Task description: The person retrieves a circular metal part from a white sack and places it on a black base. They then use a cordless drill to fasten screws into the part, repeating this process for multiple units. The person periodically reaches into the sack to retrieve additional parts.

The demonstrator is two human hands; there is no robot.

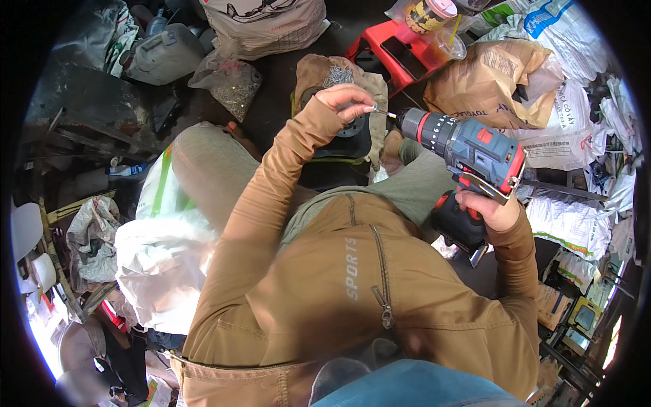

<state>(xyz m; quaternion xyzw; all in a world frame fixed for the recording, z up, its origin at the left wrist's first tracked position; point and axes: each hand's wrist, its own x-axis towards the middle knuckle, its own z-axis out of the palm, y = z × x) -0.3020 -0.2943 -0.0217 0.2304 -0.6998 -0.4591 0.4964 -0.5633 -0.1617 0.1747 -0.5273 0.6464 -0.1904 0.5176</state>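
Observation:
My right hand (489, 209) is wrapped round the grip of a blue-grey and black cordless drill (475, 146), which points left and slightly up. A thin bit (388, 114) sticks out of its chuck. At the bit's tip, the thumb and forefinger of my left hand (342, 100) are pinched on a small shiny metal piece that looks like a screw. Just beyond that hand, a heap of grey screws (339, 76) lies on brown cloth or paper (315, 71). Below the hand is a dark round part (354, 127), partly hidden by my fingers.
A red stool (373, 51) holds a phone (403, 57), a patterned cup (428, 17) and a clear plastic cup (449, 46). Brown paper bags (488, 78) crowd the right. A clear bag of small pieces (230, 88), a grey jug (166, 54) and a white bag (163, 264) lie left.

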